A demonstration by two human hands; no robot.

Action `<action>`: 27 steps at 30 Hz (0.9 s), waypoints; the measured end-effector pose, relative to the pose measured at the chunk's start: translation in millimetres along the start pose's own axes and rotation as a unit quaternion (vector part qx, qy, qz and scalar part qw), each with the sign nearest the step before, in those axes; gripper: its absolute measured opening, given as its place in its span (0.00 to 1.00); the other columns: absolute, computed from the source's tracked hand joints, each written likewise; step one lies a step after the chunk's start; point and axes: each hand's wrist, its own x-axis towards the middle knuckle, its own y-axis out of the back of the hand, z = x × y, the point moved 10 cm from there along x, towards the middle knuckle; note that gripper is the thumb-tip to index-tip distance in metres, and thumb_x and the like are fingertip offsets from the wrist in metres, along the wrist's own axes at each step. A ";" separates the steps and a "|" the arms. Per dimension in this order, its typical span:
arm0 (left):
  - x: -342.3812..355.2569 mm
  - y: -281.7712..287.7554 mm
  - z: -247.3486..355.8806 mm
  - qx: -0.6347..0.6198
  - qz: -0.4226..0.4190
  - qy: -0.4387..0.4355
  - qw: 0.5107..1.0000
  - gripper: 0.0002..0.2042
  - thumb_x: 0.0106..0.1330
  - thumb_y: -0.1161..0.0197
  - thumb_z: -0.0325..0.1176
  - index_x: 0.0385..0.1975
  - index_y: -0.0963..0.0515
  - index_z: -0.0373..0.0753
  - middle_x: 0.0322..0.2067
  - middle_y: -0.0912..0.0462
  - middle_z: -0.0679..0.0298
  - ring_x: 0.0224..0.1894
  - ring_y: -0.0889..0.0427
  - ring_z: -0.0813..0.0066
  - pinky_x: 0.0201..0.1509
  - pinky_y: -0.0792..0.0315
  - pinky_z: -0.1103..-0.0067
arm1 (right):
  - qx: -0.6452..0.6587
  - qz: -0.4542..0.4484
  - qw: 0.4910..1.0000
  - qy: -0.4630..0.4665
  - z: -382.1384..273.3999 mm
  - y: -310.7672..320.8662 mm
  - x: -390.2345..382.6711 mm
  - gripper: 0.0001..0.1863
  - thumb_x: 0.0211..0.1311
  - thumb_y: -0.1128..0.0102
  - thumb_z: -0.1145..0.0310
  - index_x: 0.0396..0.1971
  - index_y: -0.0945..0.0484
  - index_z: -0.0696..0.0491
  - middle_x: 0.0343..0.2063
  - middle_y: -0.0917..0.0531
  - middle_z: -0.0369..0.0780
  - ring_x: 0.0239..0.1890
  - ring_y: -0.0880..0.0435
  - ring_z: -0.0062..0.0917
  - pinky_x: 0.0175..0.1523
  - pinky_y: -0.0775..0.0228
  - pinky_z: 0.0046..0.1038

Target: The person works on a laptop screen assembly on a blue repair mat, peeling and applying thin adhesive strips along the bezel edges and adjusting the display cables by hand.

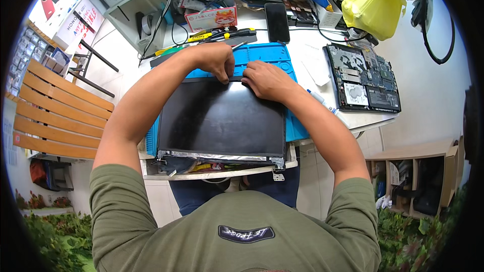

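A black laptop screen panel (222, 118) lies in front of me on a blue repair mat (267, 53), hinges and silver foil strip along its near edge. My left hand (217, 62) is closed at the middle of the far edge, thumb and finger pinching the dark bezel (235, 78) there. A thin, light-coloured tool tip (240, 45) shows just beyond that hand; whether I hold it is hidden. Close on the right, my right hand (266, 80) grips the same edge with bent fingers, its thumb over the screen's face.
An opened laptop base (362, 78) with bare boards sits at right. Behind the mat are a black phone (277, 22), yellow-and-black hand tools (227, 35) and a crowded box (212, 17). A yellow bag (375, 5) hangs at upper right. An open drawer (222, 174) lies below the screen's near edge.
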 end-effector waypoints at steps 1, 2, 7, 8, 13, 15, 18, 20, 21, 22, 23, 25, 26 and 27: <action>0.5 -3.0 -2.6 -0.007 -0.001 0.003 1.000 0.16 0.55 0.19 0.35 0.44 0.05 0.39 0.37 0.04 0.58 0.39 0.05 0.65 0.47 0.14 0.71 | -0.004 0.001 1.000 0.003 -1.2 -0.1 -0.2 0.15 0.78 0.34 0.59 0.48 0.14 0.58 0.47 0.14 0.47 0.55 0.14 0.45 0.62 0.21 0.45; 1.2 -5.6 -5.3 -0.013 -0.002 0.005 1.000 0.16 0.55 0.20 0.34 0.44 0.05 0.39 0.37 0.04 0.58 0.39 0.06 0.66 0.47 0.14 0.71 | -0.008 0.003 1.000 0.007 -3.0 -0.8 0.4 0.15 0.79 0.35 0.60 0.49 0.14 0.58 0.46 0.14 0.46 0.54 0.14 0.44 0.61 0.21 0.44; 3.1 -5.1 -6.2 0.001 0.014 -0.011 1.000 0.14 0.52 0.21 0.32 0.39 0.06 0.37 0.34 0.04 0.59 0.36 0.06 0.65 0.44 0.14 0.70 | 0.022 0.015 0.999 0.031 -11.7 3.3 15.3 0.14 0.78 0.35 0.62 0.49 0.13 0.58 0.47 0.14 0.46 0.54 0.14 0.44 0.61 0.21 0.44; 2.6 -5.5 -7.4 0.003 0.015 -0.012 1.000 0.14 0.51 0.22 0.32 0.38 0.06 0.37 0.34 0.05 0.59 0.36 0.06 0.65 0.43 0.15 0.69 | 0.036 0.001 0.999 0.027 -12.7 1.0 19.5 0.14 0.78 0.34 0.62 0.49 0.13 0.58 0.47 0.14 0.46 0.54 0.14 0.44 0.61 0.21 0.44; 0.3 -3.4 0.0 0.016 0.044 -0.024 0.999 0.12 0.49 0.22 0.32 0.35 0.07 0.35 0.32 0.05 0.58 0.35 0.07 0.64 0.42 0.16 0.68 | 0.014 0.045 0.998 0.049 -19.9 -7.5 20.5 0.14 0.77 0.35 0.62 0.44 0.13 0.59 0.48 0.14 0.47 0.54 0.14 0.45 0.60 0.20 0.45; -0.7 -3.6 0.3 0.022 0.051 -0.028 0.998 0.13 0.49 0.22 0.32 0.34 0.08 0.35 0.32 0.06 0.58 0.35 0.07 0.63 0.42 0.16 0.68 | -0.004 0.051 0.997 0.050 -21.8 -9.0 20.2 0.14 0.78 0.36 0.63 0.44 0.13 0.59 0.47 0.14 0.47 0.53 0.14 0.44 0.59 0.19 0.45; -0.5 -4.0 0.5 0.028 0.053 -0.029 0.998 0.14 0.49 0.21 0.32 0.36 0.08 0.35 0.33 0.05 0.57 0.35 0.07 0.62 0.42 0.16 0.68 | -0.018 0.055 0.997 0.052 -22.5 -9.5 19.5 0.13 0.79 0.38 0.63 0.43 0.14 0.59 0.46 0.15 0.47 0.52 0.14 0.44 0.58 0.19 0.44; -0.7 -3.9 -2.0 0.010 0.046 -0.032 0.998 0.15 0.50 0.19 0.34 0.38 0.07 0.35 0.35 0.05 0.57 0.37 0.06 0.61 0.44 0.15 0.68 | -0.023 0.062 0.996 0.054 -23.0 -8.0 18.1 0.13 0.79 0.38 0.63 0.42 0.15 0.59 0.45 0.15 0.47 0.52 0.14 0.43 0.57 0.19 0.44; -3.0 -3.3 -6.0 0.006 0.039 -0.037 0.999 0.17 0.51 0.17 0.35 0.40 0.07 0.36 0.36 0.04 0.57 0.38 0.06 0.61 0.45 0.15 0.68 | -0.027 0.054 0.997 0.053 -24.4 -8.2 18.5 0.13 0.79 0.38 0.63 0.42 0.15 0.59 0.45 0.16 0.47 0.52 0.14 0.43 0.57 0.19 0.44; -8.0 -1.6 -11.9 0.001 0.033 -0.042 0.999 0.18 0.52 0.16 0.37 0.41 0.06 0.36 0.38 0.04 0.57 0.39 0.06 0.61 0.46 0.15 0.68 | -0.031 0.046 0.997 0.052 -25.5 -7.9 18.7 0.13 0.80 0.38 0.63 0.42 0.15 0.59 0.44 0.16 0.47 0.53 0.14 0.43 0.57 0.19 0.44; -12.2 0.3 -17.1 -0.003 0.026 -0.047 0.999 0.19 0.53 0.14 0.38 0.43 0.06 0.37 0.39 0.04 0.57 0.40 0.06 0.61 0.47 0.15 0.69 | -0.034 0.039 0.997 0.051 -26.7 -7.7 19.0 0.13 0.80 0.38 0.63 0.42 0.15 0.59 0.44 0.16 0.47 0.53 0.15 0.42 0.57 0.19 0.43; -15.3 -2.8 -27.6 0.001 -0.006 -0.008 1.000 0.21 0.54 0.13 0.40 0.46 0.06 0.38 0.42 0.03 0.58 0.42 0.05 0.63 0.49 0.15 0.69 | -0.031 0.031 0.998 0.045 -25.9 -7.9 19.0 0.13 0.80 0.38 0.63 0.42 0.16 0.59 0.44 0.17 0.47 0.53 0.15 0.42 0.57 0.19 0.43; -16.0 -4.8 -31.0 -0.005 -0.014 0.010 1.000 0.20 0.54 0.13 0.40 0.46 0.06 0.38 0.42 0.03 0.58 0.42 0.05 0.63 0.49 0.15 0.69 | -0.029 0.026 0.998 0.042 -25.5 -7.9 18.9 0.13 0.80 0.38 0.63 0.43 0.16 0.59 0.44 0.17 0.47 0.53 0.15 0.42 0.57 0.19 0.43; -17.0 -6.0 -34.3 -0.011 -0.021 0.028 0.999 0.20 0.54 0.13 0.39 0.46 0.05 0.38 0.42 0.03 0.59 0.42 0.05 0.64 0.49 0.14 0.69 | -0.030 0.023 0.998 0.043 -25.9 -7.9 18.8 0.13 0.80 0.38 0.63 0.43 0.16 0.59 0.44 0.17 0.47 0.53 0.15 0.42 0.57 0.19 0.43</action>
